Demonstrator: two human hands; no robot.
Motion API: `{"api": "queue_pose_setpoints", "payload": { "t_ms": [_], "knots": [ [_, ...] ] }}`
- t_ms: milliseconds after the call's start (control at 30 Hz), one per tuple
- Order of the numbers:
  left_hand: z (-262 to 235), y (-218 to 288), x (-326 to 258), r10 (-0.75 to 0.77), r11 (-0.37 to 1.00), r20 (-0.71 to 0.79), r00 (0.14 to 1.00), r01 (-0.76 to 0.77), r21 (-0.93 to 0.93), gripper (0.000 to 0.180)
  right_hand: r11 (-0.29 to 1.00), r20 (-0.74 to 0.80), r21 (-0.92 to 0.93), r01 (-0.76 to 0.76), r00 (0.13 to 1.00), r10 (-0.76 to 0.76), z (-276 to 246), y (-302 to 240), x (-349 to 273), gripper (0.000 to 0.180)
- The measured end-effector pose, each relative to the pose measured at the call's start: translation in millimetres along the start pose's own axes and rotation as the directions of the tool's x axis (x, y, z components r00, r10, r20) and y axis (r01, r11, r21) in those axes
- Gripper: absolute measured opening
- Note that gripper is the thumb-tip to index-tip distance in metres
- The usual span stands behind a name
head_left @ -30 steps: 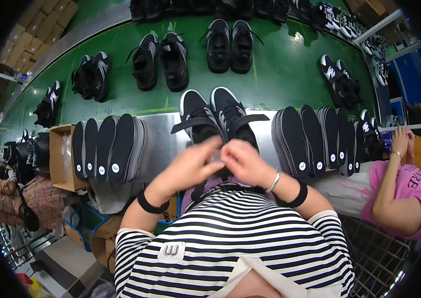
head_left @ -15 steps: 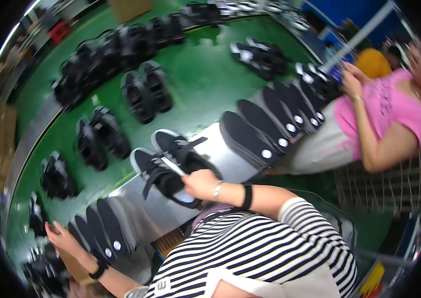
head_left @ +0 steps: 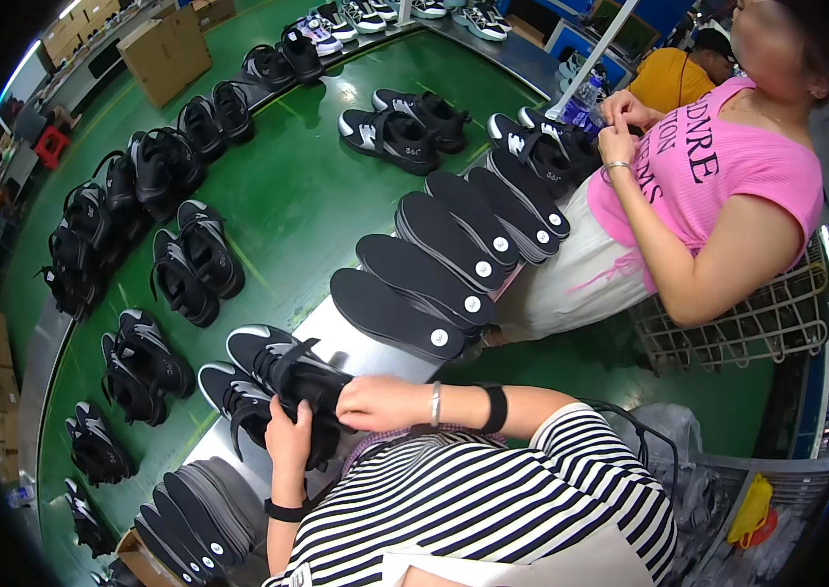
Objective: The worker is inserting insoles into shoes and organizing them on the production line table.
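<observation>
Two black sneakers with white soles (head_left: 268, 377) lie side by side on the grey metal ledge (head_left: 336, 328) in front of me. My right hand (head_left: 380, 401) grips the nearer end of the sneaker on the right. My left hand (head_left: 289, 442) holds the heel end of the pair from below. Both wrists wear black bands, and the right one also has a silver bracelet. To the right on the ledge, black insoles (head_left: 395, 313) lie fanned in a row.
A green conveyor (head_left: 297, 215) carries many pairs of black sneakers (head_left: 194, 264). More insoles (head_left: 184, 519) are stacked at lower left. A person in a pink shirt (head_left: 717, 186) sits at the right beside a wire basket (head_left: 757, 328). Cardboard boxes (head_left: 165, 49) stand at the far edge.
My view has swung left and tilted. My left hand, stretched out to the lower left before, has come back onto the sneakers. My right hand stays on the pair.
</observation>
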State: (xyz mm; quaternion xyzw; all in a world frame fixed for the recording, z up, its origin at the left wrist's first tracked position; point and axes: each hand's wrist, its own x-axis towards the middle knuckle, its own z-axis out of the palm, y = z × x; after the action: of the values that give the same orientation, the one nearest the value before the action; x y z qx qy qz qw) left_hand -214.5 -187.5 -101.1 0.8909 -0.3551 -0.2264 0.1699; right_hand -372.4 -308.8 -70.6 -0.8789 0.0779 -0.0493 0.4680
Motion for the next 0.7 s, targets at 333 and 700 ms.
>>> {"api": "queue_pose_setpoints", "payload": {
  "t_ms": [333,700],
  "knots": [
    [-100.0,36.3,25.5,0.075,0.799,0.064,0.995,-0.022,-0.601,0.027,0.847,-0.416,0.528,0.056,0.887,0.201,-162.1,5.6,-70.6,0.015],
    [-71.5,143.9,276.4,0.308,0.926,0.068,0.949,-0.283,-0.248,0.030,0.750,-0.656,0.018,0.662,0.574,-0.491,-274.6,-105.3,-141.1,0.017]
  ]
}}
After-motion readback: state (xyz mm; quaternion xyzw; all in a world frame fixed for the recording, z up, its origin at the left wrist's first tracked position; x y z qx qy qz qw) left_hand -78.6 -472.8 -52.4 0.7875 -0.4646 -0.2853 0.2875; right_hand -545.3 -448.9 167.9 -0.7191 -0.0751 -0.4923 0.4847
